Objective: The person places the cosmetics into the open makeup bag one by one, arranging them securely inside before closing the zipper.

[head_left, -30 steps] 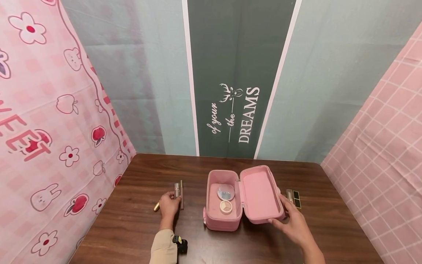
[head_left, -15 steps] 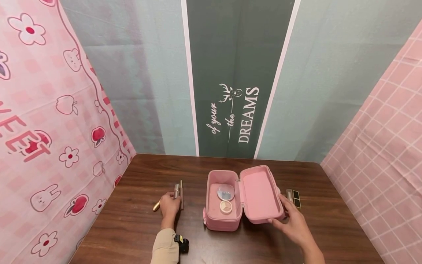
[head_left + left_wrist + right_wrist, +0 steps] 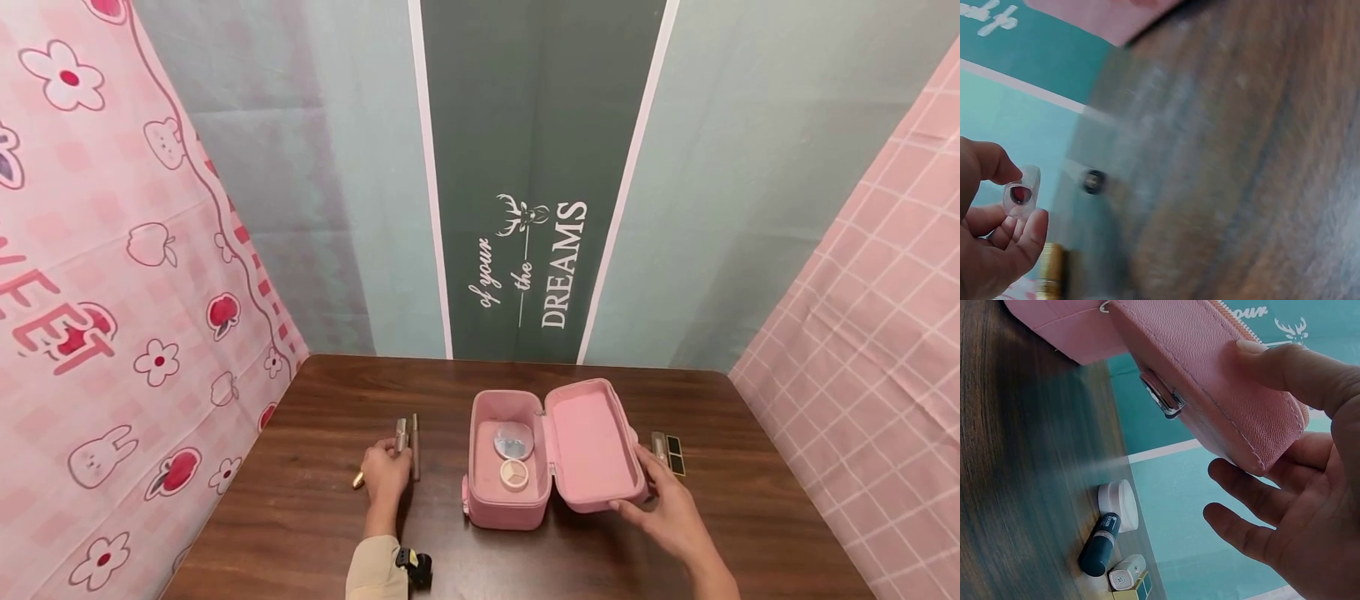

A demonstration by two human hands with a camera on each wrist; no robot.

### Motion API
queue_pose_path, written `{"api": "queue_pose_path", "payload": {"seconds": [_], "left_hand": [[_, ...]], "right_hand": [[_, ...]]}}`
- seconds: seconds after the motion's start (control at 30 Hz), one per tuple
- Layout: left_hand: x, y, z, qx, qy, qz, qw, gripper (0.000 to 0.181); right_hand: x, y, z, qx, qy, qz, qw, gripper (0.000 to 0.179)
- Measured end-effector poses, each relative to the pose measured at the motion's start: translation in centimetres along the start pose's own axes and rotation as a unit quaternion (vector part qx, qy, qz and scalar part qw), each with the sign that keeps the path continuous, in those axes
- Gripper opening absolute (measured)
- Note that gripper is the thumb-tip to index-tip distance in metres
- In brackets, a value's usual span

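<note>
On the left of the table, my left hand [image 3: 386, 473] pinches a small lipstick tube [image 3: 402, 434] between thumb and fingers. Its clear end with a dark red centre [image 3: 1020, 194] faces the left wrist camera. A slim brown pencil [image 3: 416, 450] lies just right of that hand, and a gold tube [image 3: 358, 480] shows partly from behind its left side. My right hand [image 3: 671, 508] grips the corner of the folded-back lid [image 3: 596, 446] of a pink makeup case [image 3: 507, 514], thumb on one face and fingers beneath. Inside the case lie a round mirror-like disc [image 3: 513, 440] and a round three-part palette [image 3: 514, 474].
Right of the lid are a silvery tube [image 3: 659, 446] and a black gold-edged palette [image 3: 676, 456]. In the right wrist view a dark lipstick [image 3: 1099, 545] and a white round jar [image 3: 1119, 505] lie behind the lid. Fabric curtains [image 3: 360, 208] border the wooden table.
The head view has tilted slightly. My left hand stays at the lipstick and covers a little more of the gold tube; the right hand and lid keep their place.
</note>
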State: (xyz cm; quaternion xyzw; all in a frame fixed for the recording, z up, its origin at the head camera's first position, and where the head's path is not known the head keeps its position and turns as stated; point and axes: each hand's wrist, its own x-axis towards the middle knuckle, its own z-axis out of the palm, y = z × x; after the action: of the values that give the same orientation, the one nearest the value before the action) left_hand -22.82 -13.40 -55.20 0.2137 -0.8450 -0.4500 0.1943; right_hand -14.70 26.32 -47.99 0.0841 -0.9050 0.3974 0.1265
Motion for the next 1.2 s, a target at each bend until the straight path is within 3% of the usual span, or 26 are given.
{"api": "queue_pose_path", "payload": {"seconds": [0.17,0.47,0.7,0.9,1.2], "left_hand": [[-0.8,1.1,-1.0,-0.029,0.029,0.014,0.9991,0.024],[-1.1,1.6,-1.3,-0.018,0.017,0.009,0.9997,0.024],[-1.3,1.3,-1.6,-0.027,0.025,0.029,0.9989,0.022],[-1.3,1.3,-2.3,-0.024,0.016,0.015,0.9995,0.023],[-2.4,4.0,-3.7,-0.032,-0.001,0.031,0.9990,0.020]], "right_hand": [[0.0,0.1,0.0,0.001,0.001,-0.001,1.0000,0.085],[0.0,0.0,0.0,-0.002,0.003,-0.010,0.9999,0.085],[-0.1,0.0,0.0,-0.003,0.002,-0.009,1.0000,0.085],[-0.1,-0.1,0.1,-0.009,0.002,-0.012,0.9999,0.085],[0.1,-0.1,0.0,-0.020,0.011,-0.021,0.9995,0.086]]}}
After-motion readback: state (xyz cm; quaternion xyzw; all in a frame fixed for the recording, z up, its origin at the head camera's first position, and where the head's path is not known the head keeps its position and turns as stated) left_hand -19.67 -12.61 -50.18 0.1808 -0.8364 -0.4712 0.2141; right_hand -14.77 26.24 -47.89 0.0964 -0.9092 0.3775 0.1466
